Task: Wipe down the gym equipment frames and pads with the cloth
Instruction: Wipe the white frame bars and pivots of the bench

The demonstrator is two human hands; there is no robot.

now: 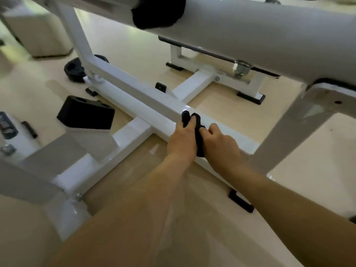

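We find the black cloth (198, 132) bunched on the top face of the low white frame bar (146, 102), held between both hands. The left hand (182, 140) curls its fingers round the cloth's far end. The right hand (221, 146), fingers curled, grips its near side. Both hands rest on the bar, just beside each other. Above them runs a long grey pad (250, 26). On the pale floor (134, 45) to the left lie a black wedge-shaped block (86, 113) and, further off, a black weight plate (75, 71), both well apart from the hands.
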